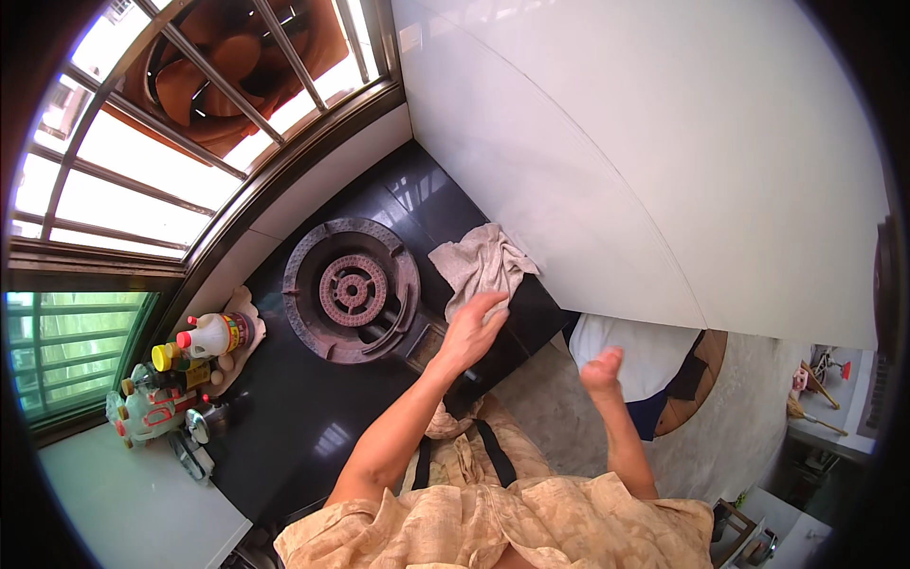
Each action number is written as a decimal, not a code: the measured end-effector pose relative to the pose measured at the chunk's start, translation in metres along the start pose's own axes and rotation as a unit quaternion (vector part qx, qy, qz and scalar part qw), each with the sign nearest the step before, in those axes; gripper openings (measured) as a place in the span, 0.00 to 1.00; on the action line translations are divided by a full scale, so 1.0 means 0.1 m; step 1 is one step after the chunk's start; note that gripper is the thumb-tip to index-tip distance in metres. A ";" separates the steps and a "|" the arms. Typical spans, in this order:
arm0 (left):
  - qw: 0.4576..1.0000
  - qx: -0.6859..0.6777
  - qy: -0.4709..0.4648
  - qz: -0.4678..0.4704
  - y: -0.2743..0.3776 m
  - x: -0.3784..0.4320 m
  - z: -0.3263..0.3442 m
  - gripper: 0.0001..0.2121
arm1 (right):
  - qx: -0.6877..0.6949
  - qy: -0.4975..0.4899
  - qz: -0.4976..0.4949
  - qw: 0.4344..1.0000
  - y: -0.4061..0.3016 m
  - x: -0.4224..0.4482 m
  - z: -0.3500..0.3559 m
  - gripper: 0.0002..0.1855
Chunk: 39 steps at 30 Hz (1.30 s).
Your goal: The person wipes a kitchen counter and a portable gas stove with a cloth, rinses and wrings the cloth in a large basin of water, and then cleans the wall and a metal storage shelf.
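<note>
On the black countertop (284, 419), a crumpled beige cloth (487, 259) lies between a gas burner and the white wall. My left hand (473, 331) is over the near end of this cloth, thumb and forefinger slightly apart. Its other fingers are hidden, and I cannot tell whether it touches the fabric. To the left of the cloth sits the round cast-iron gas burner (352, 290), with nothing on its ring. My right hand (603, 370) is raised off to the right, away from the counter. Its fingers look curled in, with nothing visible in them.
Several bottles (217, 334) and a few eggs (222, 368) stand at the counter's left edge. A barred window (178, 142) with a fan (234, 71) is at upper left. The white wall (604, 142) borders the counter. Beyond its edge, a white cloth (633, 352) covers something.
</note>
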<state>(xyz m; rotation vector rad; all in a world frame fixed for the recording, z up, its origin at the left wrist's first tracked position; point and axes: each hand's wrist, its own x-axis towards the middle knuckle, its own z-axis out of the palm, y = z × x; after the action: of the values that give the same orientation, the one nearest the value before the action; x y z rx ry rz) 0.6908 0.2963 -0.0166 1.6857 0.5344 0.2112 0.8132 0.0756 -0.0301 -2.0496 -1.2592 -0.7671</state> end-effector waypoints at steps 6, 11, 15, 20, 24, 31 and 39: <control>0.863 -0.254 0.424 -0.103 -0.48 -1.46 -0.41 0.08 | -0.026 -0.393 0.028 0.919 -0.24 -0.38 1.63 0.04; 0.733 -0.477 0.460 -0.155 -0.75 -1.40 -0.53 0.25 | -0.071 -0.624 0.195 0.753 -0.31 0.10 2.70 0.14; 0.689 -0.533 0.470 -0.143 -1.01 -1.08 -0.42 0.35 | -0.073 -0.682 0.253 0.682 -0.42 0.30 3.13 0.20; 0.651 -0.579 0.483 -0.090 -1.11 -0.85 -0.44 0.30 | -0.003 -0.668 -0.090 0.739 -0.75 0.98 3.62 0.16; 0.670 -0.577 0.456 -0.100 -1.11 -0.93 -0.47 0.28 | 0.020 -0.572 -0.131 0.809 -0.87 1.49 4.45 0.15; 0.672 -0.520 0.515 -0.114 -0.85 -1.78 -0.09 0.35 | 0.052 -0.522 0.018 0.851 -1.35 1.77 5.10 0.16; 0.650 -0.542 0.516 -0.132 -0.57 -2.29 0.10 0.36 | 0.354 -0.390 -0.290 0.799 -2.52 0.23 4.05 0.05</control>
<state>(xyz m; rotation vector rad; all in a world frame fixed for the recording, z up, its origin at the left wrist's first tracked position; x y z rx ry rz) 0.4818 0.1878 -0.0375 0.1312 1.1660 1.0771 0.6572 0.4818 -0.2263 -1.3243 -2.2490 0.4105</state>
